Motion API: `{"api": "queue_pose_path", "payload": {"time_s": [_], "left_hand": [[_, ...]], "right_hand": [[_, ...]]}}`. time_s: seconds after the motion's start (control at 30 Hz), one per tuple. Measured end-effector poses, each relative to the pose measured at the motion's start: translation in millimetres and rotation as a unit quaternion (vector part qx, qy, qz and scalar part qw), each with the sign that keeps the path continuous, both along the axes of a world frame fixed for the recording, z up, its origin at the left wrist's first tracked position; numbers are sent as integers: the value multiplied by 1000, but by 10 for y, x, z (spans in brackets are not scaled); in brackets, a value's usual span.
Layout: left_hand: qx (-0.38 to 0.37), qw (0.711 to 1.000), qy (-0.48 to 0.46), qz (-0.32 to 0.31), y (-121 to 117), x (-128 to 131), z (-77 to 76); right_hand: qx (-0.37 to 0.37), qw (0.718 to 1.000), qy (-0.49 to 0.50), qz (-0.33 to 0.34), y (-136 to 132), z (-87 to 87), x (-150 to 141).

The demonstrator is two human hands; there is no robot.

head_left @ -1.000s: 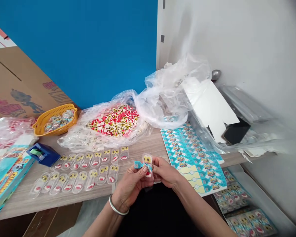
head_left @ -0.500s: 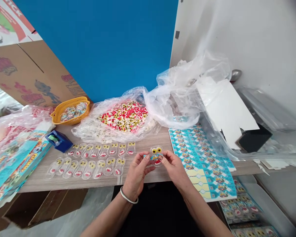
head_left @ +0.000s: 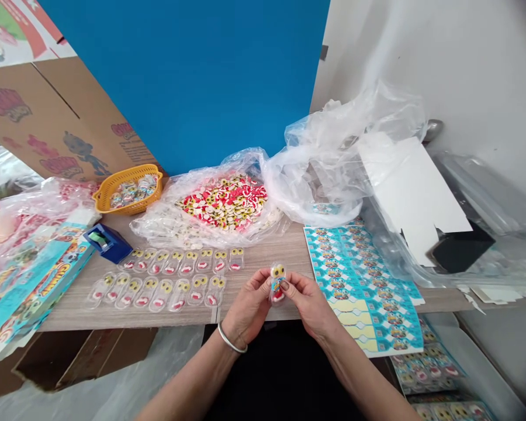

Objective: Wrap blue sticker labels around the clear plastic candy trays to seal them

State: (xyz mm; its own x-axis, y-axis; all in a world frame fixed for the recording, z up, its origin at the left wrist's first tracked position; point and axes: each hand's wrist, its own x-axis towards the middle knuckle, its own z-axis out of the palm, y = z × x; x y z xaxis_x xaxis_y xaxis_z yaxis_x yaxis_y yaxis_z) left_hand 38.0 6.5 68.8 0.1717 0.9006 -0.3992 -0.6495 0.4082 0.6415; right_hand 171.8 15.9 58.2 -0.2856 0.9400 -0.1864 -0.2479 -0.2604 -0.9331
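By the front edge of a wood-grain table (head_left: 263, 255), a bare left hand (head_left: 248, 309) at nine o'clock and right hand (head_left: 307, 302) at three clamp fingers on a clear, rounded-oblong plastic pack (head_left: 277, 272) with a blue label (head_left: 276, 285), its long axis twelve to six, neither hand nearer.

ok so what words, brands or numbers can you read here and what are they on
"GUMM", apparently, in yellow on the blue carton; its ending is unclear.
Cardboard box: pink lettering and small print, too blurred.
Label sheet: print too small.
Held pack: print too small.
No readable numbers.
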Motion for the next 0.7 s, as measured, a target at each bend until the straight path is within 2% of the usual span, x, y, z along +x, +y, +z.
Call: {"api": "queue_pose_path", "payload": {"time_s": [0.1, 0.2, 0.33, 0.4, 0.47, 0.53, 0.6, 0.67, 0.7], "left_hand": [[12, 1000, 14, 24, 4, -38, 4], [41, 995, 72, 51, -51, -93, -10], [61, 977, 192, 68, -86, -236, -145], [45, 964, 232, 124, 51, -463, -204], [26, 940, 268, 211, 333, -863, -160], [40, 907, 307, 285, 721, -1408, 34], [63, 873, 346, 338, 1126, -1995, 359], [83, 845, 390, 356, 1452, -2483, 722], [94, 837, 414, 346, 1569, -2647, 875]], "right_hand": [[19, 999, -37, -32, -6, -17, -52], [45, 994, -89, -41, 13, -66, -105], [86, 981, -174, 16, 87, -185, -237], [99, 972, -210, 46, 115, -256, -294], [94, 967, -229, 51, 129, -338, -299], [83, 966, -238, 56, 144, -437, -238], [82, 963, -246, 71, 179, -535, -127], [84, 961, -254, 62, 228, -597, 17], [85, 961, -260, 44, 248, -603, 101]]}}
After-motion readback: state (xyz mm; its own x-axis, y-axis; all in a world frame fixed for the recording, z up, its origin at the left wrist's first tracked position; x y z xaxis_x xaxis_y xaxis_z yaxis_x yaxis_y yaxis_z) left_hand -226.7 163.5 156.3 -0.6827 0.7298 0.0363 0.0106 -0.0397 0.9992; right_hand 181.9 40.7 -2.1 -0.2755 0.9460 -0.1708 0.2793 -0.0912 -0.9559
